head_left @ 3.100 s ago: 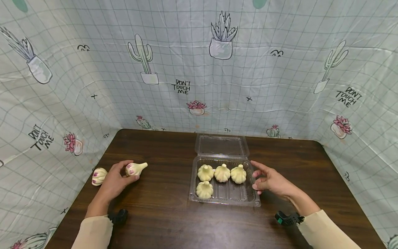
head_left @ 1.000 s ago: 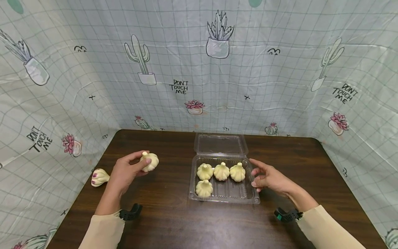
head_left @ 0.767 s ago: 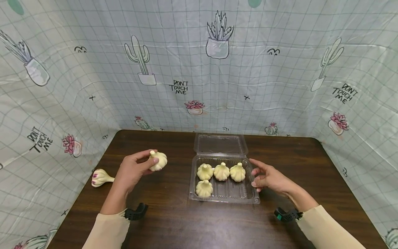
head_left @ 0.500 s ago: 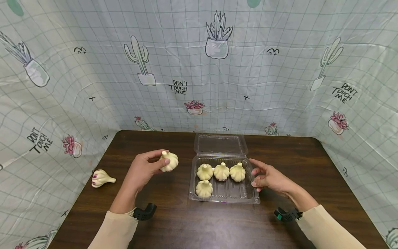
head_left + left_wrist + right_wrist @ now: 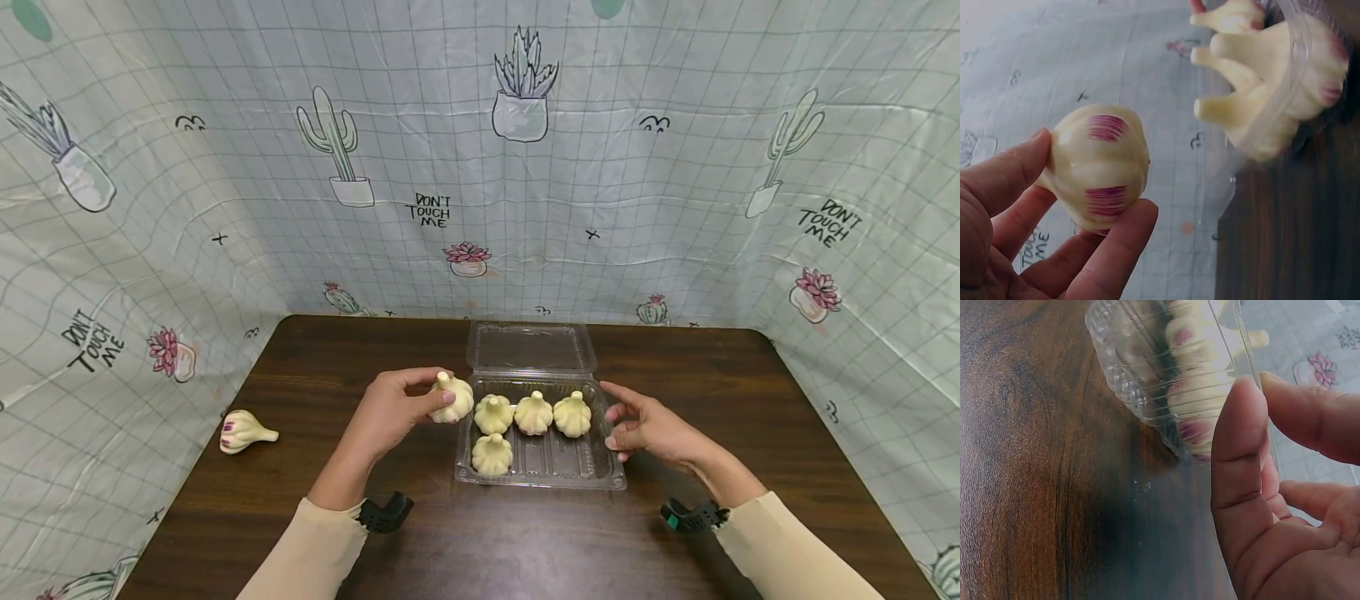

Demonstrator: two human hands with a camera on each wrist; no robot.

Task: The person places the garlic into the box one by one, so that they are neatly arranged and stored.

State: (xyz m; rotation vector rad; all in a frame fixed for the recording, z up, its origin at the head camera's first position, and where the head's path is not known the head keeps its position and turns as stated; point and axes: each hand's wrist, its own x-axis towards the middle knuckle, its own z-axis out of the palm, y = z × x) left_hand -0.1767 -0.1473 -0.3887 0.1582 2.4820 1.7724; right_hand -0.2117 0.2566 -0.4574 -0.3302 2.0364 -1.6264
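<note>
Between thumb and fingertips, my left hand point(image 5: 392, 412) holds a garlic bulb point(image 5: 457, 402) at the left edge of a clear plastic clamshell container point(image 5: 551, 477). Purple streaks mark this held bulb point(image 5: 1100, 169) in the left wrist view, its stem pointing toward the palm. Several pale garlic bulbs point(image 5: 533, 414) sit in the container, stems up: a row along the back and one at front left. My right hand point(image 5: 652, 435) pinches the container's right rim, with its thumb and a finger point(image 5: 1241, 434) meeting at the edge in the right wrist view.
One more garlic bulb point(image 5: 243, 432) with purple streaks lies on its side at the left of the dark wooden table point(image 5: 525, 550). The container's lid point(image 5: 531, 348) is folded back behind it. A cactus-print curtain point(image 5: 480, 167) surrounds the table's back and sides.
My left hand has picked up a garlic bulb at the left and carried it right to the container, turning its stem upward. The right hand has stayed at the container's rim.
</note>
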